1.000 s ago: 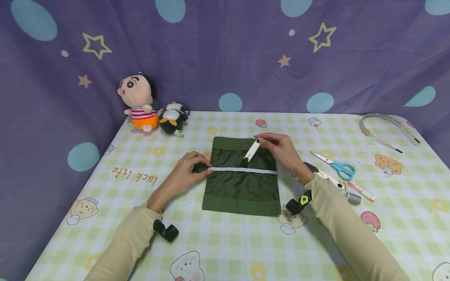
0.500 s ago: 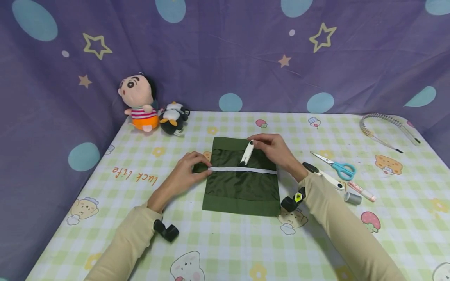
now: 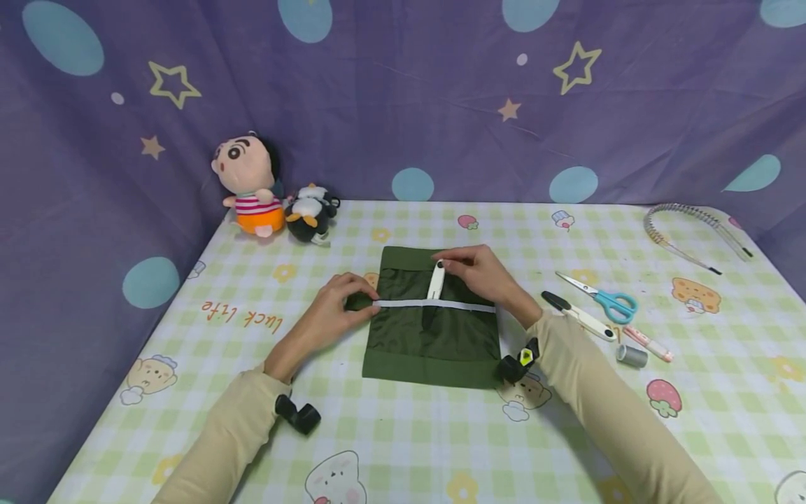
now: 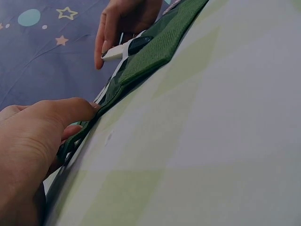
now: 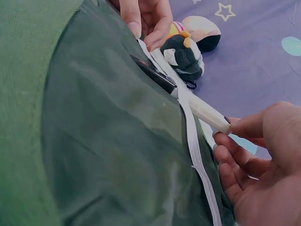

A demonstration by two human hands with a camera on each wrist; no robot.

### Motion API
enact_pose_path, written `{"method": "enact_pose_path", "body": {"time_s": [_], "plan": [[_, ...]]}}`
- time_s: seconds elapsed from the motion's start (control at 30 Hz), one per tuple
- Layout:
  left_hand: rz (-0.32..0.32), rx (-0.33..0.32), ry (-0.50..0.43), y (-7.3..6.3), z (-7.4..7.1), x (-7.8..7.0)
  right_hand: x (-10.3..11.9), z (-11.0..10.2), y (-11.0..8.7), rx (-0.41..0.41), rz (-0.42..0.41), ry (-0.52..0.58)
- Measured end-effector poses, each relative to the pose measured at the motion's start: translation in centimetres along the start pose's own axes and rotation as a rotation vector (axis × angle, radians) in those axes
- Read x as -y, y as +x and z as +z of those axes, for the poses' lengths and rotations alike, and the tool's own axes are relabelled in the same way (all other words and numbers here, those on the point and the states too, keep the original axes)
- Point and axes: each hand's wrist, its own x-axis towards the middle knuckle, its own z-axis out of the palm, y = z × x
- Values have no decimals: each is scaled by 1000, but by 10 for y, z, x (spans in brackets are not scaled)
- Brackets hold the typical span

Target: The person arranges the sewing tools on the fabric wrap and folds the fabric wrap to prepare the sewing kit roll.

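Observation:
A dark green cloth (image 3: 434, 339) lies flat, with a white elastic band (image 3: 469, 306) across its middle. My left hand (image 3: 334, 308) pinches the cloth's left edge by the band's end; the left wrist view shows thumb and fingers on the folded green edge. My right hand (image 3: 481, 273) holds a slim white-handled tool (image 3: 436, 281) by its far end, between thumb and fingers. In the right wrist view the tool's dark pointed end (image 5: 155, 75) has passed under the band, which crosses over the tool where white meets black. The tool's exact kind is unclear.
Right of the cloth lie a similar black-and-white tool (image 3: 579, 316), blue-handled scissors (image 3: 611, 302), a pink-and-white pen-like stick (image 3: 648, 343) and a grey thread spool (image 3: 632, 355). A headband (image 3: 667, 217) sits at the far right, two plush toys (image 3: 258, 203) at the back left.
My right hand has moved left and slightly nearer with the white-handled tool. The tool has turned more upright in view, and its dark end has slid under the band. My left hand stays put.

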Motion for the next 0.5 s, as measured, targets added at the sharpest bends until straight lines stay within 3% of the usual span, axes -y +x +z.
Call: {"method": "enact_pose_path", "body": {"time_s": [0.5], "plan": [[1,5,7,1,0,-1,4,7,-2,75,-12,-44]]}}
